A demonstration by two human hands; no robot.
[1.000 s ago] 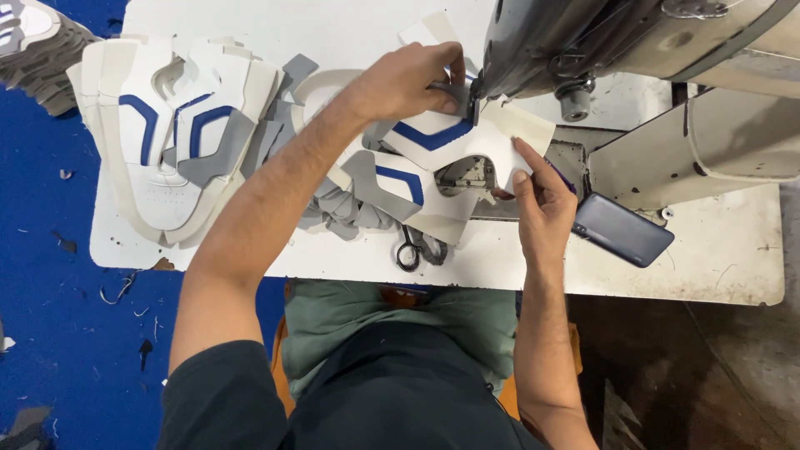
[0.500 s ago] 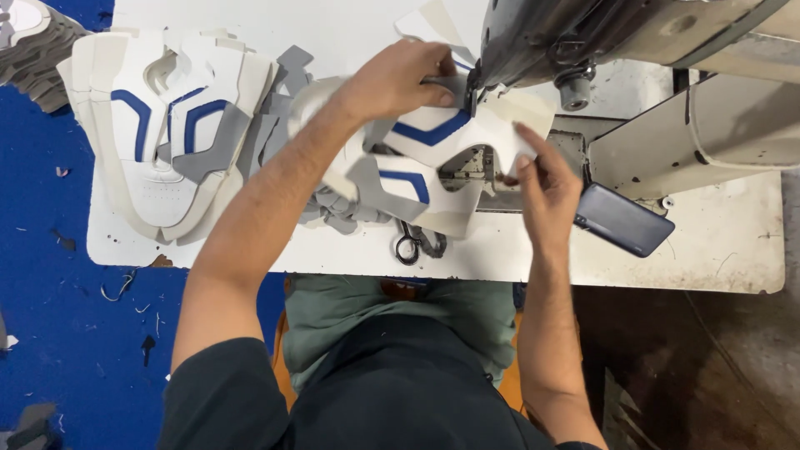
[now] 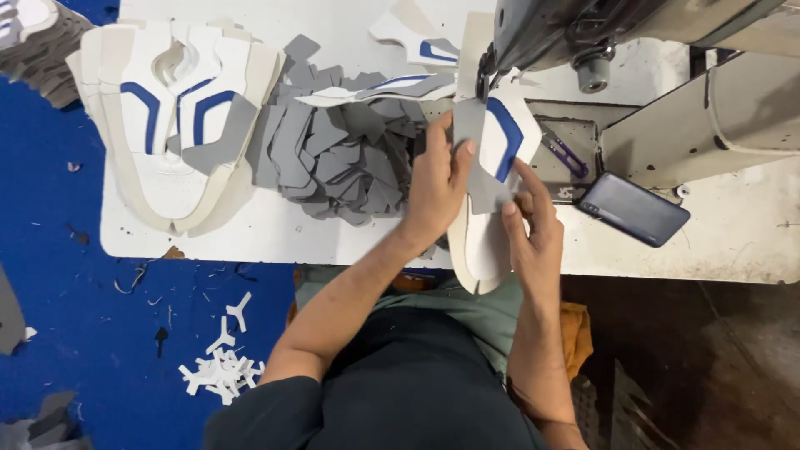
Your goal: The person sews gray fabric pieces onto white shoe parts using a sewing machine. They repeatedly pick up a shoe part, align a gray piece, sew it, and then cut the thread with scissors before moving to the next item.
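Closest to me I see my dark top and green lap, then the near edge of the white worktable (image 3: 250, 237), which ends just above my knees. Left of it lies blue floor (image 3: 75, 333) strewn with white offcuts (image 3: 221, 371); to the right the ground goes dark and I cannot make out what is there.

At the table edge my left hand (image 3: 435, 187) has its fingers pressed flat on a grey and white shoe upper piece with a blue stripe (image 3: 492, 167), thumb against its side. My right hand (image 3: 533, 233) pinches the same piece from the other flank, forefinger raised along it. The piece stands nearly upright, its lower end hanging past the table edge, its top under the sewing machine head (image 3: 567, 29).

Just left of my hands spreads a heap of grey cut pieces (image 3: 333, 154), and farther left a stack of white and blue uppers (image 3: 179, 117). Right of my hands, a dark phone (image 3: 635, 208) lies flat, with small purple snips (image 3: 562, 154) on the machine bed beyond. Open tabletop shows only at the far middle.
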